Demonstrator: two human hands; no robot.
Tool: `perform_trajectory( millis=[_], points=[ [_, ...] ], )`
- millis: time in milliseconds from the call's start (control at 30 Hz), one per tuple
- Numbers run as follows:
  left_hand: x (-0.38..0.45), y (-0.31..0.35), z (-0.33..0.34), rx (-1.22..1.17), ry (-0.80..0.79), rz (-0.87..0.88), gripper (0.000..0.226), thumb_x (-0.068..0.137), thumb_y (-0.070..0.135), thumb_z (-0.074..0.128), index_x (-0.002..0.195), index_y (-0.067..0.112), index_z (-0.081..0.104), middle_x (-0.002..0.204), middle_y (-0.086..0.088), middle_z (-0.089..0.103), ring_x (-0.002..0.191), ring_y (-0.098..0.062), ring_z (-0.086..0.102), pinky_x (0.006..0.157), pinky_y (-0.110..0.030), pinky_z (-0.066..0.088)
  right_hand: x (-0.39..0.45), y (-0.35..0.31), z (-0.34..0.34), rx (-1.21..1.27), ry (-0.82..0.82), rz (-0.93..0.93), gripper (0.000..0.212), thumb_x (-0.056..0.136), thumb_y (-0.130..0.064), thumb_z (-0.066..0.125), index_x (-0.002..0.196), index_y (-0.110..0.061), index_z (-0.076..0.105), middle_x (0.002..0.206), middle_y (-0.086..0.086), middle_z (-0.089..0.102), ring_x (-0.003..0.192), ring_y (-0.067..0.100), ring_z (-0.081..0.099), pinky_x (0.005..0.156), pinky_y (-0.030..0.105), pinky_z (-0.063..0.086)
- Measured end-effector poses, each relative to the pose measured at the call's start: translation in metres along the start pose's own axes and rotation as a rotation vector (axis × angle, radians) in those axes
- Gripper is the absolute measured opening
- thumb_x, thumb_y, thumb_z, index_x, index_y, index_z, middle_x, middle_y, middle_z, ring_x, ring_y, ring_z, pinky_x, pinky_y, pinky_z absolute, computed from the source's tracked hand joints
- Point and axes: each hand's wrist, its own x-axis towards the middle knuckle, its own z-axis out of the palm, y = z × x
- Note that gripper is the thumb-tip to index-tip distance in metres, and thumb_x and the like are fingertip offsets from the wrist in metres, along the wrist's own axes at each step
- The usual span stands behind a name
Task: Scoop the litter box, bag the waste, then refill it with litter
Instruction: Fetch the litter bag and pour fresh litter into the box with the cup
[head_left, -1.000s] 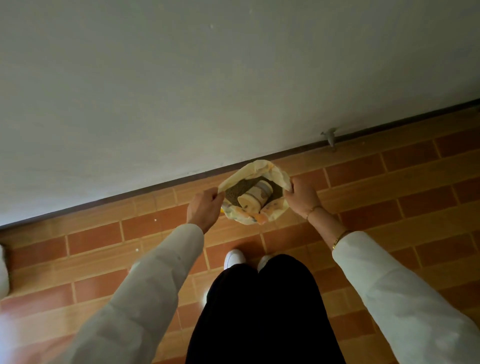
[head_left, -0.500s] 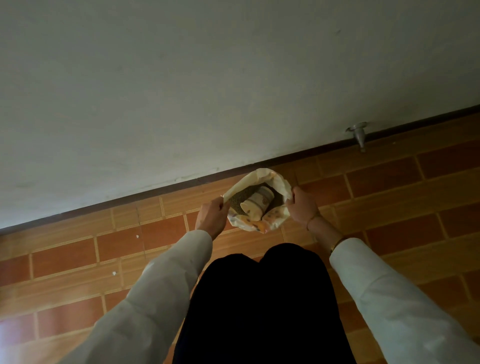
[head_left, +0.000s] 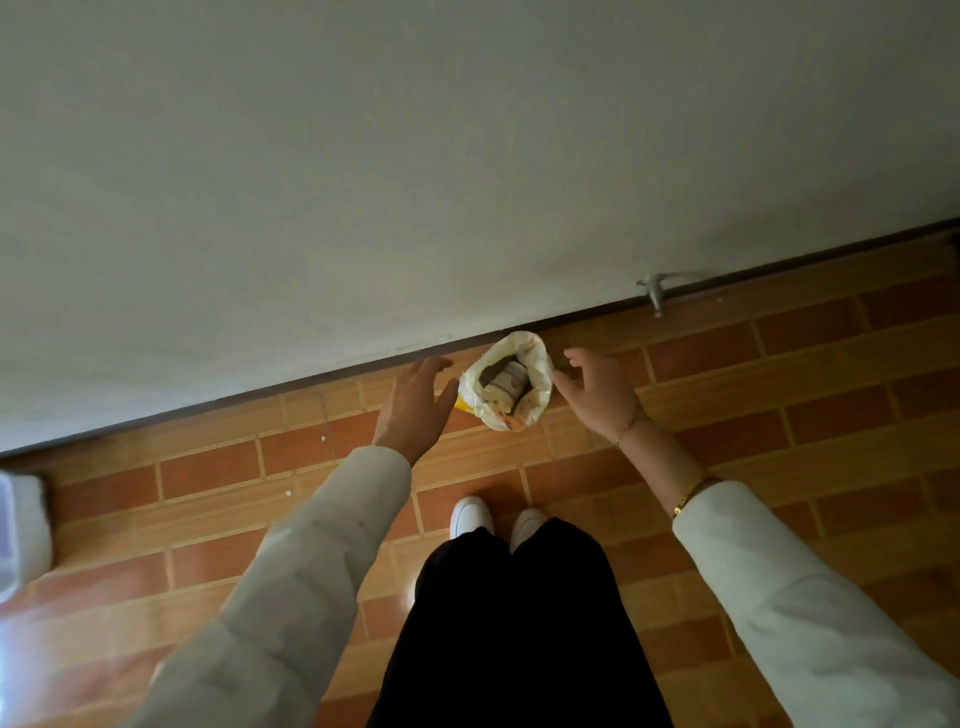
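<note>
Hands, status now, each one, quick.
Left hand: open, fingers spread, holding nothing, beside the litter bag.
Right hand: open, fingers loosely spread, holding nothing, just clear of the bag.

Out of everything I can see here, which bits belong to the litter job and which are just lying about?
Part of the job:
- open litter bag standing by the wall, a cup inside it
- left hand and right hand, open on either side of the bag, not touching it

Just lying about:
- metal door stop at the skirting
- white container, cut off at the left edge
</note>
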Motion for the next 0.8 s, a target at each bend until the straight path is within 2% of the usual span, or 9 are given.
perform_trajectory(
  millis=[133,233,433,500,800],
  points=[
    [-0.06,0.057,-0.072,0.061,0.049,0.063,0.039,0.097,0.03,0.052,0.134,0.017,0.052,0.136,-0.006,0.056,0.13,-0.025,0.044,0.108,-0.042,0.037,-0.065,-0.053,-0.067,-0.059,0.061,-0.09,0.046,0.097,-0.034,0.05,0.135,-0.008,0.048,0.132,0.011,0.056,0.125,0.028,0.047,0.104,0.036,0.037],
    [-0.11,0.097,-0.129,0.122,0.138,0.128,0.039,0.097,0.029,0.053,0.134,0.018,0.052,0.134,-0.004,0.057,0.129,-0.024,0.046,0.106,-0.043,0.038,-0.114,-0.092,-0.117,-0.09,0.105,-0.143,0.05,0.098,-0.034,0.049,0.14,-0.008,0.043,0.139,0.01,0.05,0.132,0.028,0.039,0.11,0.036,0.029],
    [-0.206,0.146,-0.224,0.194,0.319,0.198,0.038,0.097,0.029,0.053,0.133,0.019,0.054,0.13,-0.002,0.06,0.125,-0.024,0.05,0.105,-0.042,0.036,-0.203,-0.154,-0.2,-0.171,0.218,-0.255,0.053,0.096,-0.039,0.049,0.141,-0.011,0.043,0.139,0.007,0.051,0.133,0.024,0.039,0.112,0.035,0.029],
    [-0.234,0.155,-0.246,0.22,0.367,0.215,0.038,0.097,0.031,0.053,0.133,0.019,0.054,0.131,-0.001,0.06,0.125,-0.023,0.05,0.106,-0.041,0.035,-0.23,-0.173,-0.221,-0.194,0.255,-0.302,0.053,0.096,-0.039,0.049,0.14,-0.011,0.044,0.138,0.008,0.051,0.133,0.025,0.039,0.112,0.037,0.033],
    [-0.335,0.176,-0.295,0.261,0.45,0.272,0.037,0.097,0.032,0.054,0.132,0.02,0.055,0.132,0.0,0.06,0.126,-0.023,0.05,0.106,-0.042,0.036,-0.319,-0.231,-0.265,-0.296,0.374,-0.451,0.05,0.096,-0.038,0.049,0.137,-0.011,0.047,0.136,0.007,0.053,0.131,0.025,0.041,0.106,0.038,0.039]
  ],
)
